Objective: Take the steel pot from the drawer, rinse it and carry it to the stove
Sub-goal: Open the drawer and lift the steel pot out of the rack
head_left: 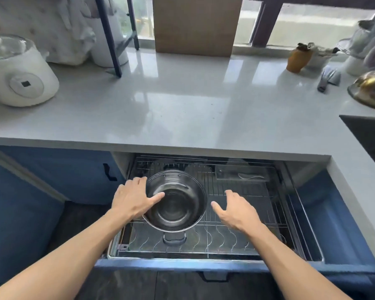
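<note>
Left grip pinches the pot by its left rim, thumb inside; right grip hangs spread wide just beside it, not touching. Pot sits in the open drawer. Lifted one-sided, it may tilt, slip, or knock the counter edge beyond.

Round steel pot: mirror silver-grey. Wire drawer rack: chrome, wavy-lined. Cabinet fronts: deep blue. Glossy stone bench: pale grey. Small vase, upper right: ochre.
</note>
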The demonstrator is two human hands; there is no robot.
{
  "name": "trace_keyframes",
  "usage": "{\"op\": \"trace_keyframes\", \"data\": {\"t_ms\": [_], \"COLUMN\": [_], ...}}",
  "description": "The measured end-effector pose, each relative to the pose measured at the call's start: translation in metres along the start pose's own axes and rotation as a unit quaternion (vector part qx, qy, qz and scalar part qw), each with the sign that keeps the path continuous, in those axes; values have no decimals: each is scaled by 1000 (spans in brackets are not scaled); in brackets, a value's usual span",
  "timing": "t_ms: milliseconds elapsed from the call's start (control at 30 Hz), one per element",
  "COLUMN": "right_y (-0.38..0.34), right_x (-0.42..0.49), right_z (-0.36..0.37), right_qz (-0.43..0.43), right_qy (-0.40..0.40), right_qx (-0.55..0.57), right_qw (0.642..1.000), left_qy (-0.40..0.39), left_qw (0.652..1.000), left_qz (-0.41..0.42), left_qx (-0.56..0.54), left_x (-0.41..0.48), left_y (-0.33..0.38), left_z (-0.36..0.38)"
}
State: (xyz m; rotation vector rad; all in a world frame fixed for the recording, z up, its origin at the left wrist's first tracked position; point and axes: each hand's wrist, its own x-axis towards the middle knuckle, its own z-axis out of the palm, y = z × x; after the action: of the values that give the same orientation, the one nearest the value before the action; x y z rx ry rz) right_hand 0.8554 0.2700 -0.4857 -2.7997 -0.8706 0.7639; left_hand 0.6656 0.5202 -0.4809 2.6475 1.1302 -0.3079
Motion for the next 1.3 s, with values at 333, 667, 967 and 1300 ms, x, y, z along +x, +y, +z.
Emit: {"op": "trace_keyframes", "data": {"t_ms": [333,667,967,1300], "right_y": [-1,13,17,9], "right_x": [96,120,113,70], "right_z": [92,126,94,2], "right_qz": [8,8,15,-40], "right_qy": [-88,-126,-112,-100], "right_qx": [-22,153,214,124], "right_qw": [996,980,970,986], "left_qy": [-104,-93,-114,-88], "left_qw": [992,995,982,975], "left_qz": [42,-38,-76,-71], "left_qx": [56,-29,-128,-189], "left_x": [119,155,132,73], "left_y": [-10,-36,-48,-34], "left_z": [80,113,114,37]}}
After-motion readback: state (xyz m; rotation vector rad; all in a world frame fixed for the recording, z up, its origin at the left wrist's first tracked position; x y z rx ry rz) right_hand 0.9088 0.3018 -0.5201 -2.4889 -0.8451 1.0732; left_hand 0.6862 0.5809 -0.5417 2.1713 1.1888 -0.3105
